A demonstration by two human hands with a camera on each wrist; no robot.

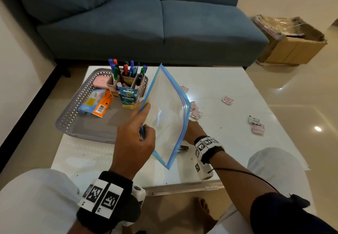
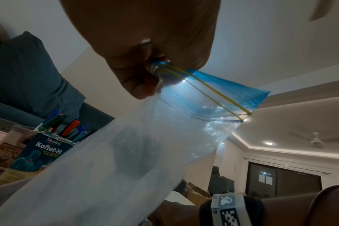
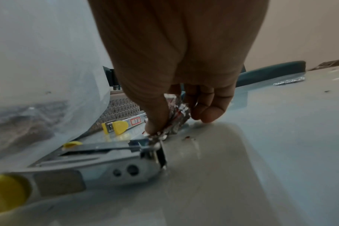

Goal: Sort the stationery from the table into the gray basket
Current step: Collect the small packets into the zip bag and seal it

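Note:
The gray basket (image 1: pixel 73 116) sits on the table's left part and holds a pen holder (image 1: pixel 126 80) full of markers, a pink case (image 1: pixel 100 81), two flat packets and a Koflet-H box (image 1: pixel 129 96). My left hand (image 1: pixel 144 122) pinches the blue zip edge of a clear plastic bag (image 1: pixel 168 113) and holds it up just right of the basket. Behind the bag, my right hand (image 3: pixel 170 120) is down at the tabletop and pinches a crumpled foil sachet (image 3: pixel 176 116). A metal stapler (image 3: pixel 106 165) with a yellow end lies just before that hand.
More foil sachets (image 1: pixel 227 100) (image 1: pixel 257 126) lie scattered on the white table (image 1: pixel 228 80) to the right. A second metal tool with a yellow tip (image 3: pixel 116 126) lies beside the basket wall. A blue sofa (image 1: pixel 146 23) stands behind the table, a cardboard box (image 1: pixel 292 40) at far right.

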